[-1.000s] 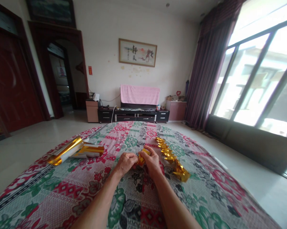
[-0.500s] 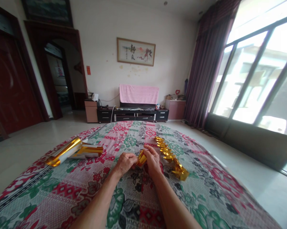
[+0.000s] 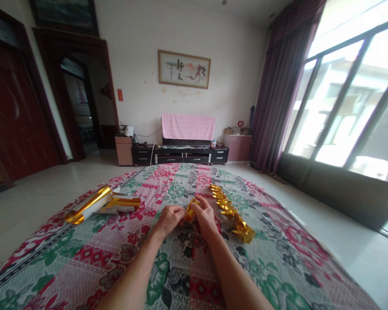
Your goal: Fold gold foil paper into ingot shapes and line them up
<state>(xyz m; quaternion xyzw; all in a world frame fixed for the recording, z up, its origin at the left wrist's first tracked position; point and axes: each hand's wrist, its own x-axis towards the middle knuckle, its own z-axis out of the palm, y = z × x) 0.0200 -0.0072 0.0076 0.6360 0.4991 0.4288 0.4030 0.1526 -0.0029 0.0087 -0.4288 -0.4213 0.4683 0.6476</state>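
A dark red door [image 3: 19, 107] stands at the far left, with a doorway [image 3: 108, 86] beside it. Before them, on the left part of the desk [image 3: 56, 262], which is spread with a flowered cloth [image 3: 125, 269], lie two loose foil sheets [image 3: 91, 203], gold on one face and pale on the other; they are curled and overlap. Well to the right of these comes the left hand [image 3: 169, 218], its fingers curled in and its thumb and forefinger pinched together at the left edge of a small gold piece [image 3: 191, 210]. The piece is held between the two hands over the middle of the desk; whether it touches the cloth I cannot tell. Beyond it, against the wall, a pink towel [image 3: 189, 126] hangs above a black cabinet [image 3: 171, 160]. The right hand [image 3: 207, 217] has the piece's other side between thumb and fingers, only slightly parted by the thin foil. The step in hand looks to be working the piece into shape with the fingertips, and I judge the next move calls for a light, steady hold on the right and small, careful presses on the left, since such foil would crease easily. Just right of the right hand, a row of gold folds [image 3: 226, 209] runs away across the desk, pointed and overlapping. Farther right hang a purple curtain [image 3: 282, 99] and a bright window [image 3: 336, 103].
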